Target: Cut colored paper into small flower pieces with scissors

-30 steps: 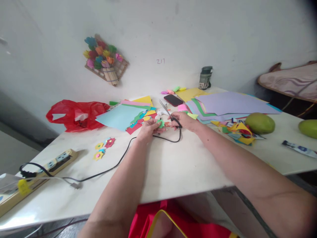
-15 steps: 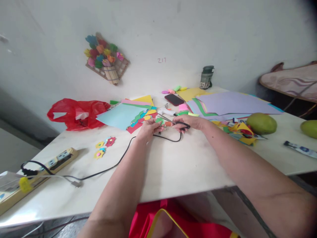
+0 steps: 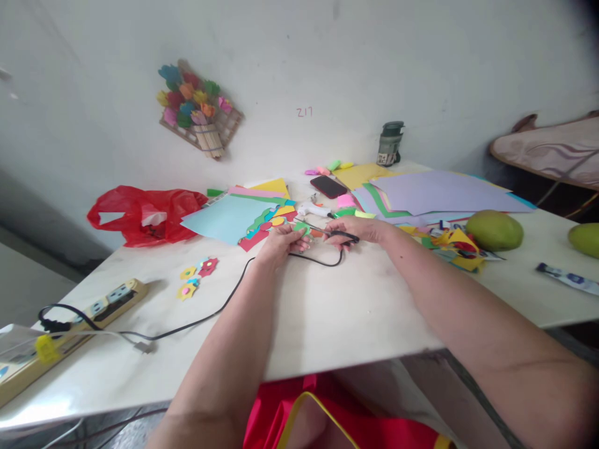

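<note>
My left hand [image 3: 281, 242] pinches a small piece of green paper [image 3: 302, 229] over the middle of the table. In my right hand [image 3: 350, 229] is a pair of scissors [image 3: 344, 236] with black handles, its blades pointing left at the green paper. Whether the blades touch the paper I cannot tell. A white glue gun [image 3: 314, 209] lies just beyond my hands, and a black cord [image 3: 318, 263] curves beneath them. Near my left hand are coloured paper cut-outs [image 3: 262, 227]. Several small paper flowers [image 3: 187, 290] lie farther left.
A light blue sheet [image 3: 229, 218] tops papers at left, beside a red plastic bag [image 3: 145, 215]. Purple paper [image 3: 430, 193], a phone [image 3: 329, 186] and a tumbler [image 3: 390, 143] stand farther back. Right are scraps [image 3: 461, 249], a green mango [image 3: 495, 231] and a tube [image 3: 568, 279]; front left, a power strip [image 3: 107, 305].
The scissor blades, spread apart before, now look closer together beside the green paper. Both hands stay in nearly the same place. The view has shifted very slightly.
</note>
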Available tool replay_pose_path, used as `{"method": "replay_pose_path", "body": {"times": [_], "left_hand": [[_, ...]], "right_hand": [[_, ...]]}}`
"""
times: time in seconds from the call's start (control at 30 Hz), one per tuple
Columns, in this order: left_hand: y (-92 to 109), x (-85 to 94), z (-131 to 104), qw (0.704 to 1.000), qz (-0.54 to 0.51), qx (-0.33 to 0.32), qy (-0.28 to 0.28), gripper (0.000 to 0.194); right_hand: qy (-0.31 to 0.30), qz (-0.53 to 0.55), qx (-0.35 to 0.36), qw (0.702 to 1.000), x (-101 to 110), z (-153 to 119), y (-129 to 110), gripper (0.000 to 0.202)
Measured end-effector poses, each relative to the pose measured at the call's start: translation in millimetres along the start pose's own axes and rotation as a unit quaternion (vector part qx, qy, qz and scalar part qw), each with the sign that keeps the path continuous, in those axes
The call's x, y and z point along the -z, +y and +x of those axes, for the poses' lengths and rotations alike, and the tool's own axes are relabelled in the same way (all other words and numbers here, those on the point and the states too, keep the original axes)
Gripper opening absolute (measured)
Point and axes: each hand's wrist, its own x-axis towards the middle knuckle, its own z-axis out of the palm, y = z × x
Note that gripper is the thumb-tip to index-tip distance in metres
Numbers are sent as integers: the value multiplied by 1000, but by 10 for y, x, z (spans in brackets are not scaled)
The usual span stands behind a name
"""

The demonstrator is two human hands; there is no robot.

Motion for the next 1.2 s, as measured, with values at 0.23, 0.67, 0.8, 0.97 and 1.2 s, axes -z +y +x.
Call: {"method": "replay_pose_path", "body": {"times": [0.23,0.67,0.8,0.97,1.2], "left_hand": [[8,0,-9,1000,-3,9,-1,28],[35,-46,-23,999,-16,14,25,21],[31,-45,-20,1000,-20,6,21,21],[20,-39,-21,1000,-23,3,15,23],[19,-32,-25,1000,-22,-4,9,25]], "right_hand": [[-2,12,-8,1000,-9,18,9,25],[2,18,5,1000,-30,77,101,20],[3,10,-4,1000,-39,66,64,19],[3,8,-4,1000,-43,75,76,18],[1,-3,-2,1000,-43,95,97,21]]}}
